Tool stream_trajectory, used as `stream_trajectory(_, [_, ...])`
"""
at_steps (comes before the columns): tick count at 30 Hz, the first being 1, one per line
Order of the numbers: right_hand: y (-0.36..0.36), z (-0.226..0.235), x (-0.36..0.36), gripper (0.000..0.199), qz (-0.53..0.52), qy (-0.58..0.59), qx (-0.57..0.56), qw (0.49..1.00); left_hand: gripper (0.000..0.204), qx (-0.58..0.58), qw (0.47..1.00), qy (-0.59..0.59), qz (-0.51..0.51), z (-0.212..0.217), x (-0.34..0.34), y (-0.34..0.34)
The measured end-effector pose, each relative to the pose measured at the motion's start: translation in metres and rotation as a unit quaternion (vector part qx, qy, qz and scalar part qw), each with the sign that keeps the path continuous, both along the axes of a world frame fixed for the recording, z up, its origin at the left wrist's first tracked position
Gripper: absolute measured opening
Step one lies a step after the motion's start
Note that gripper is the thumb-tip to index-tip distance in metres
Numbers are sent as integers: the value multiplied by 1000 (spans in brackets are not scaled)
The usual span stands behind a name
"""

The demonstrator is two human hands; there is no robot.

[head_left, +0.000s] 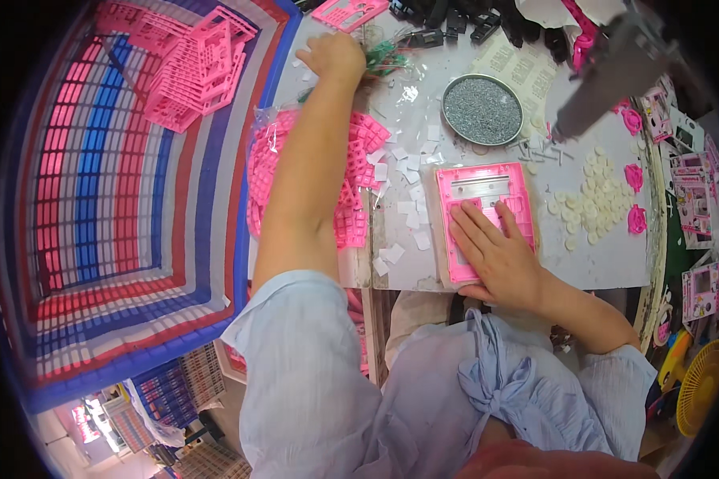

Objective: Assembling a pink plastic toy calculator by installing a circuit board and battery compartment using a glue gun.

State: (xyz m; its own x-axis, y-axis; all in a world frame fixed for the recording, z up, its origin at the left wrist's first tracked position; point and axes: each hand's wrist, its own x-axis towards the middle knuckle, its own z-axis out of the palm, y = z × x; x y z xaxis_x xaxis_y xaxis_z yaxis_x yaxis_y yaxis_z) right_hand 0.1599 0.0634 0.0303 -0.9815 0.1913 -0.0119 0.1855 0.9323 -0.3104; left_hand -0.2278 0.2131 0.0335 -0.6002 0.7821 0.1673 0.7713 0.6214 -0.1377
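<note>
My right hand (499,255) lies with stretched fingers on a pink plastic casing (521,190), its thumb by the near edge. The casing has a metal strip near its far end and rests on a tan block or pad in front of me. My left arm reaches far forward. At its end my left hand (334,57) has curled fingers, beside green circuit boards with thin wires (386,60); what the fingers hold, if anything, is hidden. Under my left forearm is a heap of small pink plastic parts (363,140) in a clear bag.
A striped, lined crate (204,184) with pink plastic frames (204,72) stands left. A round tin of small grey screws (482,109) sits beyond the casing. White round pieces (593,199) lie right, white paper bits (407,207) left of the casing. A dark tool (611,76) hangs upper right.
</note>
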Motion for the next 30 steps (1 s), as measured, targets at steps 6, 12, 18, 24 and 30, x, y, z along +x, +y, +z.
stream_trajectory(6, [6,5,6,83,3,67,-44,997,24,172,979,-98,-49,22,0,-28])
stream_trajectory(12, [50,12,2,49,-25,245,-345,906,14,603,718,-199,-285,69,58,-91])
stream_trajectory(18, [45,42,-59,28,-187,310,-773,521,36,442,745,10,-500,53,149,-182])
stream_trajectory(24, [51,45,-46,19,-185,246,-682,664,50,434,739,-402,-321,25,183,-257])
stream_trajectory(30, [54,49,-50,22,-110,192,-606,764,38,267,550,-774,-164,28,185,-279])
